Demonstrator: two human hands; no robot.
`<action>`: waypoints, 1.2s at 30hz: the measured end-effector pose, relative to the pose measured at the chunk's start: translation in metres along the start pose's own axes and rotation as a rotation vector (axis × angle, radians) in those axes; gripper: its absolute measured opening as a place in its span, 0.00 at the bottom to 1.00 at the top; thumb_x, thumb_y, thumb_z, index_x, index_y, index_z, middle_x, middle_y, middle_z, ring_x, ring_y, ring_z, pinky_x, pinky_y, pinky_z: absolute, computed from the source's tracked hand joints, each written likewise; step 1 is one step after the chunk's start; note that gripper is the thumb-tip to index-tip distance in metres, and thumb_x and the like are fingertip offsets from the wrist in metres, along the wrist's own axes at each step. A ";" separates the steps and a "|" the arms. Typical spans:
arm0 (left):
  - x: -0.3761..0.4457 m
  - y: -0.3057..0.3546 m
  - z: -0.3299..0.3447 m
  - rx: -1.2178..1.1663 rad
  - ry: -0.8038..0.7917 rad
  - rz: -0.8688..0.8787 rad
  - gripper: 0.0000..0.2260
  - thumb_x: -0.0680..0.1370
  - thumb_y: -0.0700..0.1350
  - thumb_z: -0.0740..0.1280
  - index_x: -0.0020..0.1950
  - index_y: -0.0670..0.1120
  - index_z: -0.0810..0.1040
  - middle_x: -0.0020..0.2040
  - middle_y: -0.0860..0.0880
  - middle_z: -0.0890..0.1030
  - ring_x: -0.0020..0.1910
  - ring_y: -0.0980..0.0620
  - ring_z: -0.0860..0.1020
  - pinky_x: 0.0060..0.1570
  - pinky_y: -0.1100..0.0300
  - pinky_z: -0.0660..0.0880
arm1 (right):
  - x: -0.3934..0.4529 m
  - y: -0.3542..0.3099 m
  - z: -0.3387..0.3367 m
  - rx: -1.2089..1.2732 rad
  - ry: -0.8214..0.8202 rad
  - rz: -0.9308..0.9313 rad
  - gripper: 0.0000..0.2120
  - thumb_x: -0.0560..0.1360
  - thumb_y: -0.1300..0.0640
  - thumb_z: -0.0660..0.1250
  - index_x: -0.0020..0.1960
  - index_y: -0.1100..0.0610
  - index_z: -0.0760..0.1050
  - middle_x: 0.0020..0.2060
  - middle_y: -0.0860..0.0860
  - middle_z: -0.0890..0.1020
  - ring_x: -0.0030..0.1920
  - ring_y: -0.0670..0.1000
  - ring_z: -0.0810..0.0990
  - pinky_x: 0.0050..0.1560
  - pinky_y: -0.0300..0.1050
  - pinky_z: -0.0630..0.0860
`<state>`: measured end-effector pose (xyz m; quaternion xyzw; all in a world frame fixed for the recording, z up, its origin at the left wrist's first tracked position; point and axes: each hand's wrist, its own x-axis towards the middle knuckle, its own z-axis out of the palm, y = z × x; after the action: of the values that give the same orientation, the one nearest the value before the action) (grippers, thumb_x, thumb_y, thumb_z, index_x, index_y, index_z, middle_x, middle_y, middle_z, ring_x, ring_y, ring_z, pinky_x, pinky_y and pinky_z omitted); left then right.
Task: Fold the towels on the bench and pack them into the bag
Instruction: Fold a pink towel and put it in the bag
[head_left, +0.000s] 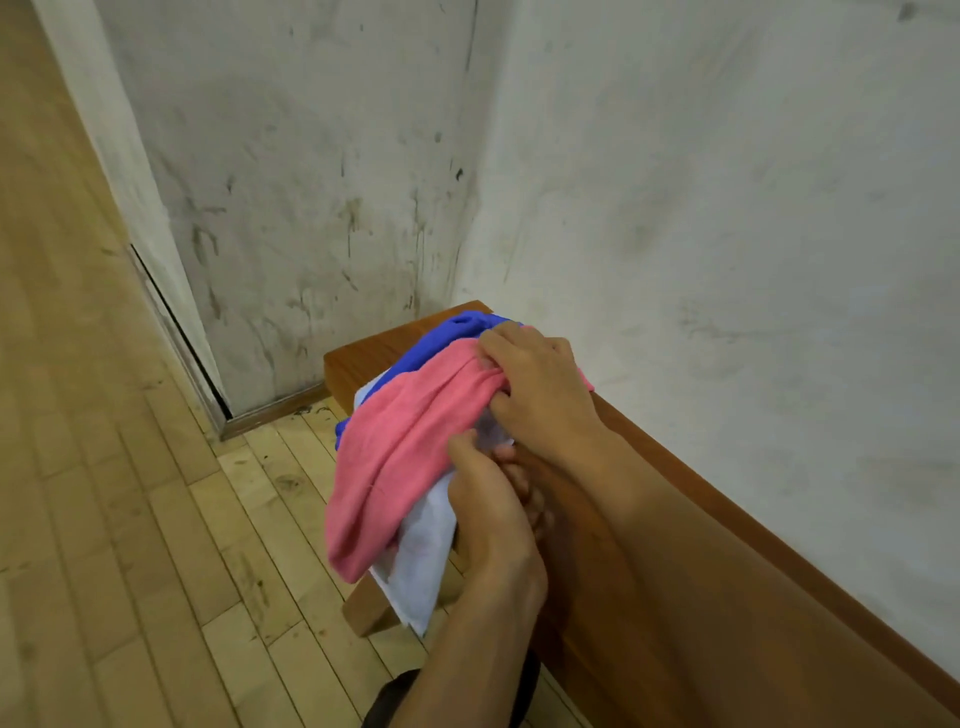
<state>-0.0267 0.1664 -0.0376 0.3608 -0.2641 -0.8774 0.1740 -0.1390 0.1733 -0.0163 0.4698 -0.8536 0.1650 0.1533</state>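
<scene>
A heap of towels lies at the far end of the wooden bench (358, 358). A pink towel (395, 441) drapes over the top and hangs off the bench's front edge. Under it are a blue towel (441, 338) at the back and a white towel (423, 561) that hangs down in front. My right hand (535, 384) presses on the bunched pink towel at its upper end, fingers curled into the folds. My left hand (488, 509) is closed on the white towel just below the pink one. No bag is in view.
The bench runs along a stained white wall (727, 208) on the right and ends in a corner. A light wooden plank floor (156, 493) spreads to the left. A dark object (395, 696) sits at the bottom edge under my left forearm.
</scene>
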 end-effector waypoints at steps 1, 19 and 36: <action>-0.002 0.001 0.000 -0.019 -0.054 -0.010 0.29 0.61 0.74 0.65 0.41 0.49 0.78 0.33 0.51 0.76 0.24 0.57 0.74 0.32 0.61 0.69 | -0.002 0.002 -0.003 0.055 0.035 0.005 0.17 0.66 0.66 0.65 0.53 0.56 0.76 0.50 0.50 0.78 0.51 0.55 0.76 0.55 0.47 0.64; -0.006 0.009 0.014 -0.338 -0.105 -0.156 0.25 0.77 0.61 0.65 0.59 0.41 0.78 0.50 0.43 0.82 0.41 0.49 0.78 0.41 0.57 0.73 | -0.061 0.015 -0.060 0.027 -0.178 0.161 0.16 0.66 0.37 0.52 0.42 0.49 0.64 0.37 0.49 0.72 0.36 0.52 0.70 0.33 0.42 0.58; -0.084 -0.047 0.043 0.801 -0.359 0.273 0.05 0.81 0.40 0.63 0.47 0.48 0.73 0.45 0.50 0.78 0.44 0.54 0.78 0.41 0.63 0.72 | -0.233 0.038 -0.121 0.321 -0.512 0.450 0.15 0.80 0.49 0.65 0.35 0.50 0.73 0.26 0.46 0.76 0.29 0.48 0.77 0.37 0.45 0.78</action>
<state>-0.0060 0.2603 0.0055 0.2036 -0.6536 -0.7238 0.0863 -0.0389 0.4192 -0.0103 0.3145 -0.9093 0.2035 -0.1810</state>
